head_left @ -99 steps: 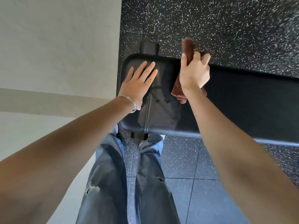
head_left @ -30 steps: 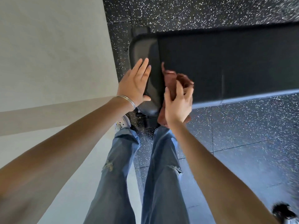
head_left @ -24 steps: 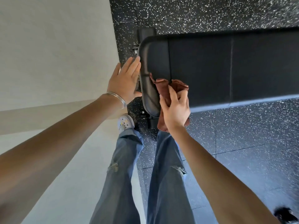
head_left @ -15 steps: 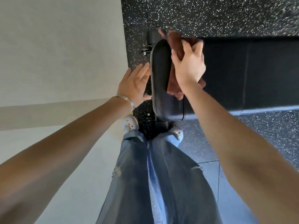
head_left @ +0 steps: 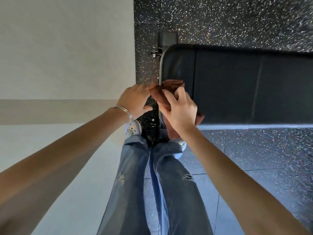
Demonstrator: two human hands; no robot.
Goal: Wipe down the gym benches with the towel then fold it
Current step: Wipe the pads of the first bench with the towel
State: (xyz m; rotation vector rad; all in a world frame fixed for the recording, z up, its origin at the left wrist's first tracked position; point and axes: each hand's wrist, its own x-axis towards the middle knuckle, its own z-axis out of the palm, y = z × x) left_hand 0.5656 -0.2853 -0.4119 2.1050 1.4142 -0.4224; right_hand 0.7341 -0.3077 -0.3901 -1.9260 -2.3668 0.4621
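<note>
My right hand [head_left: 182,114] has its grip clamped on the brown towel [head_left: 169,88]; my left hand [head_left: 135,99] touches its corner with straight fingers. The towel is bunched over the worktop [head_left: 237,85] end (the gym bench pad). I judge it soft, light and limp, so best held by the corners.

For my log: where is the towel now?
Head view, centre: the towel drapes over the left end of the bench, gripped by the right hand, the left hand beside its left corner.

Speckled floor [head_left: 237,17]; pale wall [head_left: 67,48]; ripped jeans [head_left: 169,192]
</note>
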